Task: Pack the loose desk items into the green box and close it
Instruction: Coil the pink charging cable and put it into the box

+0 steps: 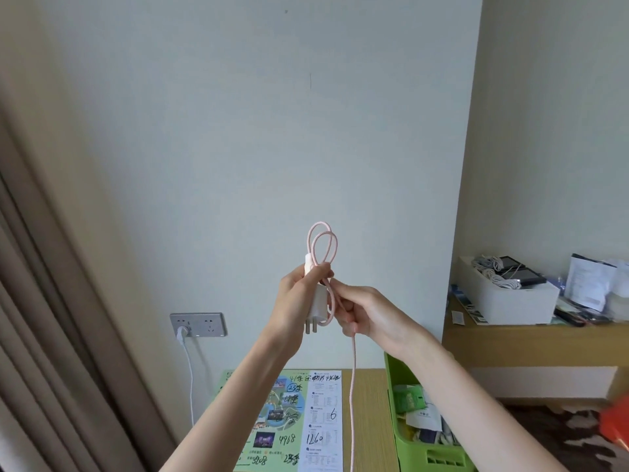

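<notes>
Mid-frame, my left hand (294, 301) is clenched around the white charger (318, 301) while my right hand (360, 313) pinches its pink cable (353, 386), only half coiled. Lower right, the green box (408, 447) sits open on the bench (366, 420), partly filled, lid unseen.

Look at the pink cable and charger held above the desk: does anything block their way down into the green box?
Nothing visible does. The green box is open-topped, below and right of the charger. The left hand holds the charger; the right hand grips the pink cable. Packets already lie inside.
</notes>
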